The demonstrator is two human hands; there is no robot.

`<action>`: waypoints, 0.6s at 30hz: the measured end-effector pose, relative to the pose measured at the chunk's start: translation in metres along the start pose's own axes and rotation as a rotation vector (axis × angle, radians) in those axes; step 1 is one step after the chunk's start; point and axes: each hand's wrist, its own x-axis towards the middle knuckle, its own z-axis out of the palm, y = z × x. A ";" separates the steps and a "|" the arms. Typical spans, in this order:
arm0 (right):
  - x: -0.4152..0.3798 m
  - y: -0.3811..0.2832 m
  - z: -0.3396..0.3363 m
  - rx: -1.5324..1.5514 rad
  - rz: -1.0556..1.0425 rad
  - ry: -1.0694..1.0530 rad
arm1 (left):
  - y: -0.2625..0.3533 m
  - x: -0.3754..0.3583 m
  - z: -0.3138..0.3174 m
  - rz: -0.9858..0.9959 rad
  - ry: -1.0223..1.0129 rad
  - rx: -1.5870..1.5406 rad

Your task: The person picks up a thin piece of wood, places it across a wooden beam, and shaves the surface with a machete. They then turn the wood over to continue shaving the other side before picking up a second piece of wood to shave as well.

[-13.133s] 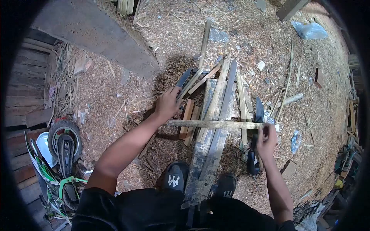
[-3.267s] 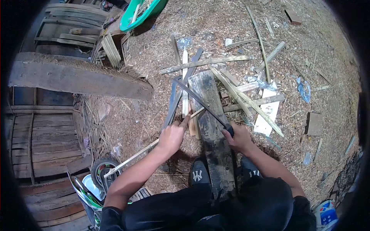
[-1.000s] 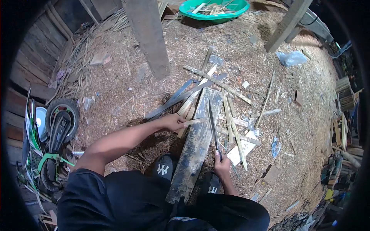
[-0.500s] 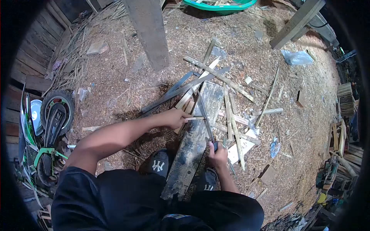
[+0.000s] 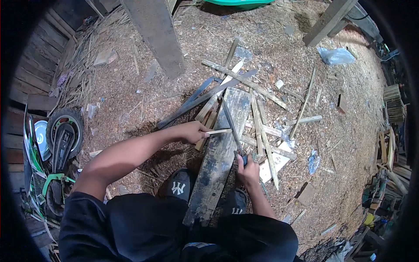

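My left hand (image 5: 194,132) pinches a short, pale wooden stick (image 5: 218,132), which reaches across a worn, dark-stained plank (image 5: 214,168). My right hand (image 5: 248,171) is wrapped around the dark handle of a long, narrow-bladed knife (image 5: 230,120). The blade slants up and to the left over the plank, and the stick's free end is right at its edge. The plank runs from between my feet to beneath the blade. Beyond the left hand, two long dark flat bars (image 5: 205,99) lie crossed with pale wooden strips (image 5: 224,85).
Wooden strips (image 5: 256,124) lie to the plank's right on a floor covered in shavings. A thick post (image 5: 157,39) stands ahead, another post (image 5: 329,24) at right. A toy-like bike (image 5: 61,144) is at left, a plastic bag (image 5: 336,56) at right, a green basin (image 5: 240,3) at the top.
The knife's handle and my right hand have shifted slightly right and down. The stick remains in my left hand at the blade. The whole view has tilted a little.
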 end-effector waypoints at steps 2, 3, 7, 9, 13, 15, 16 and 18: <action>-0.008 -0.003 -0.001 0.087 -0.069 0.009 | -0.007 0.001 0.003 0.023 0.009 0.029; -0.008 -0.003 0.001 0.088 -0.068 0.008 | -0.003 -0.001 0.001 0.014 0.000 0.027; -0.003 -0.009 -0.010 -0.010 0.022 -0.008 | -0.003 -0.004 0.004 0.018 -0.003 -0.092; -0.004 -0.010 -0.011 0.037 -0.013 0.014 | -0.004 0.002 0.000 0.028 0.000 -0.012; -0.007 -0.006 0.000 0.030 -0.066 0.017 | -0.003 -0.005 0.003 -0.008 0.012 -0.044; -0.003 -0.001 -0.004 -0.001 -0.035 0.010 | 0.000 -0.004 0.002 0.004 -0.016 -0.067; 0.002 -0.002 -0.005 -0.023 -0.004 -0.003 | 0.001 -0.003 0.002 -0.001 -0.013 -0.082; -0.009 0.000 0.003 0.034 -0.029 0.002 | -0.007 -0.001 0.003 -0.025 -0.026 -0.094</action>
